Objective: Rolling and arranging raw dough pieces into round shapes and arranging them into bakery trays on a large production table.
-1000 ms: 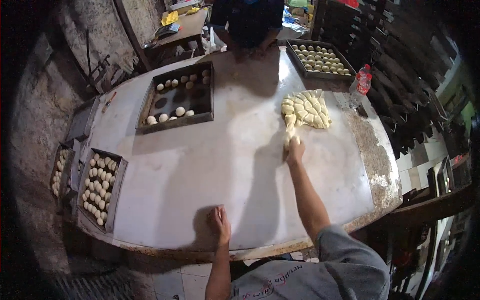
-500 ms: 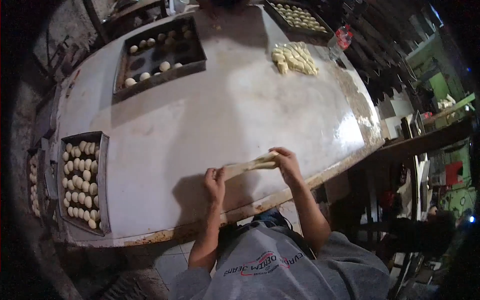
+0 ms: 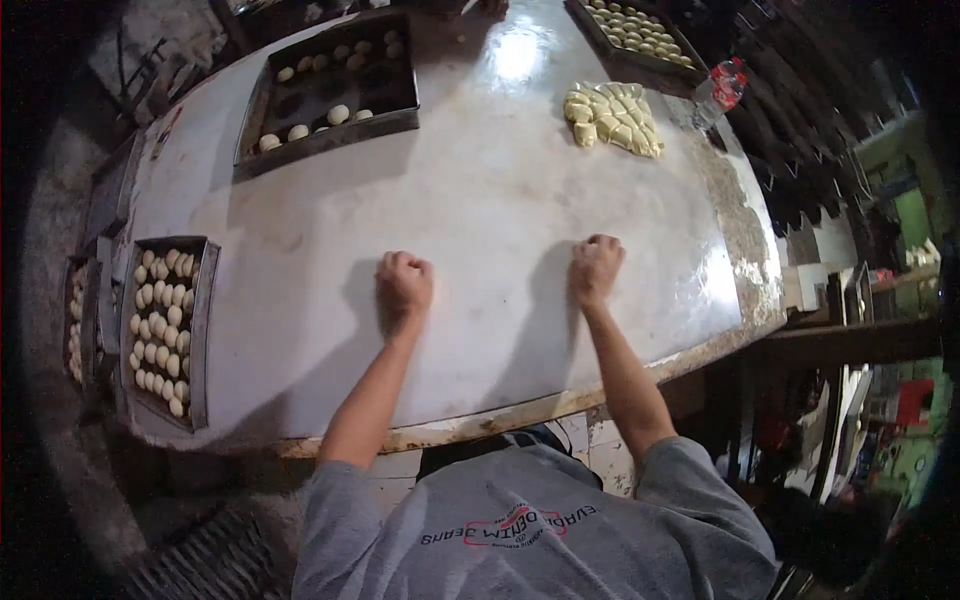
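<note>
My left hand [image 3: 405, 284] is curled closed and rests on the worktable [image 3: 480, 345], left of the middle. At about the same distance from me, my right hand [image 3: 597, 268] is also curled, its knuckles up and fingers tucked under. A wide gap of bare tabletop separates the two hands. Whatever lies inside or under the curled fingers is hidden. Nearest to the right hand, farther back, lies a cluster of cut pale dough pieces [image 3: 613, 118] that looks covered in clear plastic.
A dark tray [image 3: 330, 140] with several dough balls sits at the far left. Another tray [image 3: 205, 335], packed with dough balls, stands near the left edge. A third tray [image 3: 640, 35] is at the far right, beside a clear bottle [image 3: 718, 95]. Another person's hand [image 3: 492, 8] shows at the top.
The strip of dough stretched between my hands no longer shows. Both hands have moved forward onto the table and farther apart, now curled with knuckles up.
</note>
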Demonstrator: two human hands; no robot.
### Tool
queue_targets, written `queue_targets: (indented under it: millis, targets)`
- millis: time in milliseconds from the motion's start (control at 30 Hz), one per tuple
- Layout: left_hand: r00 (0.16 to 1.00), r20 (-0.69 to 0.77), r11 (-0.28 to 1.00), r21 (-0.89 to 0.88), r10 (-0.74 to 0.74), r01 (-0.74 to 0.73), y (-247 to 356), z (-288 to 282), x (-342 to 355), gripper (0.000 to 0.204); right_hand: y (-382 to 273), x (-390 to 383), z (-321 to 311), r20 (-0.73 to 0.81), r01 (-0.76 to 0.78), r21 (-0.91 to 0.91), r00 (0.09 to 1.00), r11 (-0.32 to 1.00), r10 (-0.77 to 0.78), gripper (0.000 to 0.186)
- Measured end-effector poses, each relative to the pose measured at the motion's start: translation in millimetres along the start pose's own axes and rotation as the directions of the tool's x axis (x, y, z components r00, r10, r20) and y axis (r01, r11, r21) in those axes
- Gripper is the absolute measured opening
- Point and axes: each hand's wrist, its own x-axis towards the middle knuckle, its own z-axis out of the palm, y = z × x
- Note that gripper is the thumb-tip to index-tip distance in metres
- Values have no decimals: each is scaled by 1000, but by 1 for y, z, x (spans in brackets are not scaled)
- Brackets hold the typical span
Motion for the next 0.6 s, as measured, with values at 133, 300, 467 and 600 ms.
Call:
queue_targets:
  millis: [133, 300, 467, 600]
  targets:
    - [997, 78, 997, -75, 25, -19, 61, 8, -42, 10, -72, -24, 14, 95, 17, 133, 995, 991, -30, 14]
    - [986, 68, 981, 110, 153, -160, 20, -36, -130, 7, -9, -86, -33, 202, 342, 185, 904, 921, -377, 25]
    - [988, -157, 899, 431, -5, 73, -50, -69, -64, 12, 77, -2, -33, 136, 276, -31, 953, 961, -270, 26]
    - [743, -25, 732, 152, -669, 664, 35, -33, 20, 19, 44, 59, -12, 45, 108, 52, 993, 993, -110, 23]
